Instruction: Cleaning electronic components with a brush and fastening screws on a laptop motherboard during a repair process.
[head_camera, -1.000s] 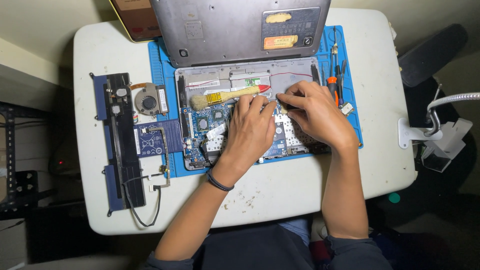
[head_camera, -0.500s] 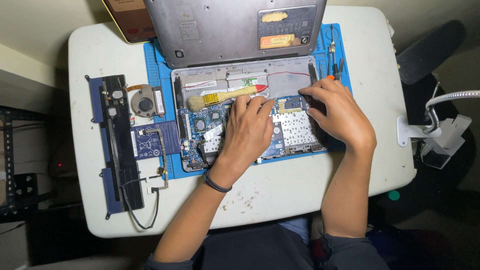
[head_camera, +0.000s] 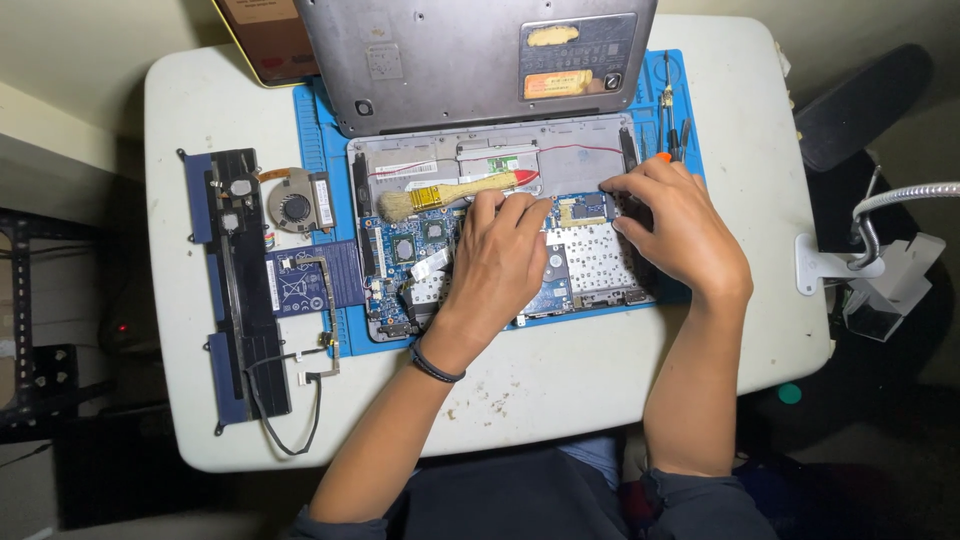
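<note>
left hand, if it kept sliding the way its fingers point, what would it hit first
The left hand lies flat on the open laptop's board, fingers pointing up the picture. Straight on, it would likely meet the brush first, near its red-tipped handle end, just past the fingertips; height above the board is unclear.

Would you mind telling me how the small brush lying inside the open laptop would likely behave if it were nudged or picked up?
The brush looks light, with a slim yellow handle, so it should lift easily. Its bristles would probably flex, not scratch. It lies flat across the laptop base, so a push would likely slide it.
</note>
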